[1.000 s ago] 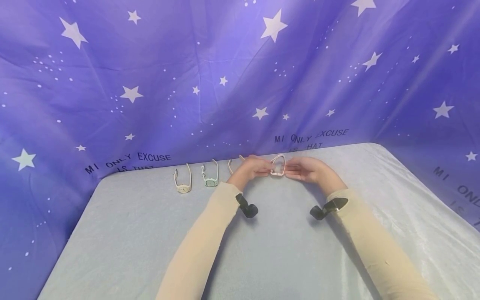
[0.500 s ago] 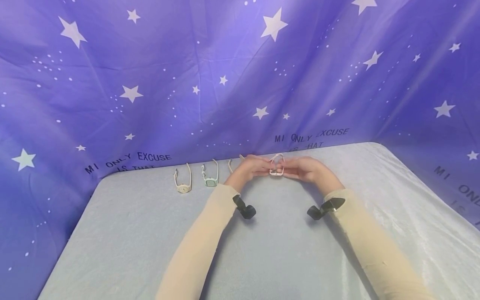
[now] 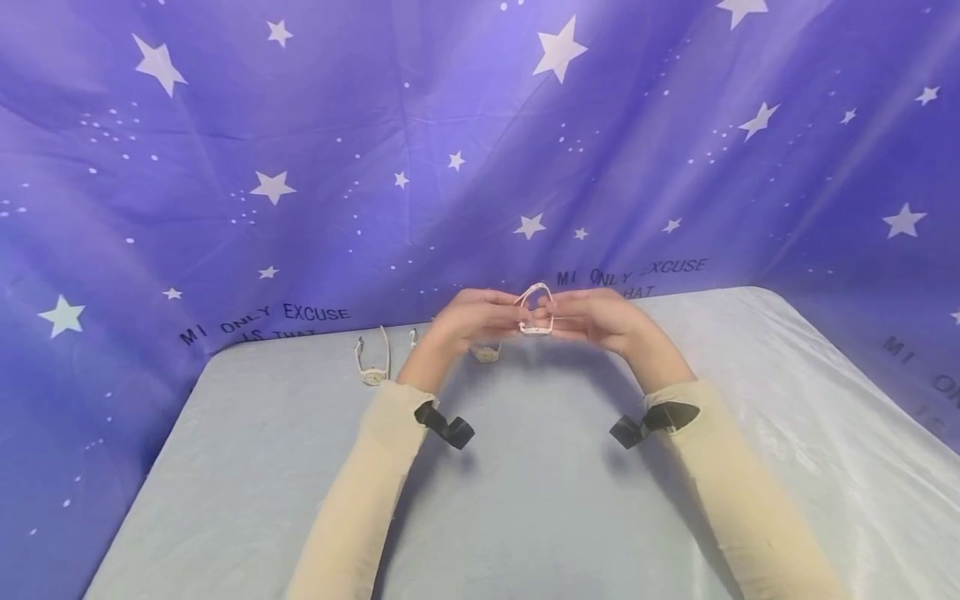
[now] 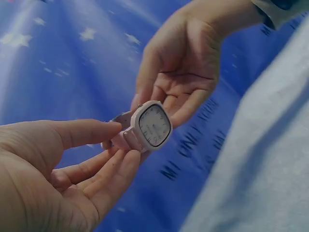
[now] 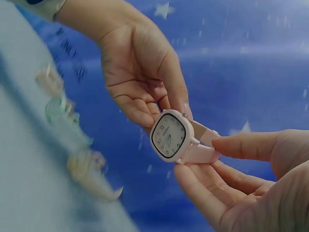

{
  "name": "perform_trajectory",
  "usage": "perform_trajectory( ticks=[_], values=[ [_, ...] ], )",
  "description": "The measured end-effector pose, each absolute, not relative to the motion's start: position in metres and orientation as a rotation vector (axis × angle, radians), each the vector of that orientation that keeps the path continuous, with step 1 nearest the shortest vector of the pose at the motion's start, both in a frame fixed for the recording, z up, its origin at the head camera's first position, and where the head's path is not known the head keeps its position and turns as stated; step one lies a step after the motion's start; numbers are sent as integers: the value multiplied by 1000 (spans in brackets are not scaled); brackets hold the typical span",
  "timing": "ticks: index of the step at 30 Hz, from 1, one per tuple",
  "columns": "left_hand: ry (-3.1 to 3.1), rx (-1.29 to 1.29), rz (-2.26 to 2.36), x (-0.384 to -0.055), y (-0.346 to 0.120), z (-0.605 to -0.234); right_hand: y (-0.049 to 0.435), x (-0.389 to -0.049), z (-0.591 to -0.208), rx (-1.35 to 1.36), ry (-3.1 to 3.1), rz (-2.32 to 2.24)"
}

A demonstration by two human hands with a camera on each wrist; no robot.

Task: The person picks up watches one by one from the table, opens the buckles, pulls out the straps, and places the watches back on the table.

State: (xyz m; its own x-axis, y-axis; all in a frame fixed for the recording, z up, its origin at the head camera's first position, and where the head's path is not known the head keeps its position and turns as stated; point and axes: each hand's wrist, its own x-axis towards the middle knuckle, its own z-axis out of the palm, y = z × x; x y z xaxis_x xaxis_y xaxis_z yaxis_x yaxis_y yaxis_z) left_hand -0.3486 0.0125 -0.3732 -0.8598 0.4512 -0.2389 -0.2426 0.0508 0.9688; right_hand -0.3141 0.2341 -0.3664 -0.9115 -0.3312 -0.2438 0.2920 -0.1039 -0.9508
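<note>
A pale pink wristwatch (image 3: 536, 330) with a rounded-square case is held up between both hands near the table's back edge. My left hand (image 3: 476, 317) pinches the strap on one side between thumb and fingers. From the other side, my right hand (image 3: 600, 318) also pinches the strap. In the left wrist view the watch face (image 4: 155, 126) points outward, its strap looped back behind it. Dial numerals show in the right wrist view, on the watch face (image 5: 168, 137). The left hand and forearm partly cover watches lying behind them.
On the pale velvety table cover (image 3: 525, 500) lie a cream watch (image 3: 372, 377), a mostly hidden watch (image 3: 413, 337) and another watch (image 3: 486, 353) under the left hand. A purple star-printed curtain (image 3: 375, 150) hangs behind the table.
Both hands have raised the pink watch and brought it slightly left. The left forearm has swung left, now covering most of the green watch. The head view has shifted a little.
</note>
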Motion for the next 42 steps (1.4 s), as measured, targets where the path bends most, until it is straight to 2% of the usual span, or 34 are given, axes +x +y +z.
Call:
perform_trajectory(
  ticks=[11,18,27,42],
  values=[
    [1909,377,1921,-312,-45,-338,195,-289,-330,-258,1817,-2085],
    [1959,501,1889,-295,-65,-321,182,-273,-316,-391,1833,-2058],
    [2001,544,1800,-286,-75,-314,175,-268,-319,-512,1849,-2032],
    [1913,545,1873,-289,-72,-320,177,-270,-324,-473,1852,-2062]
  ],
)
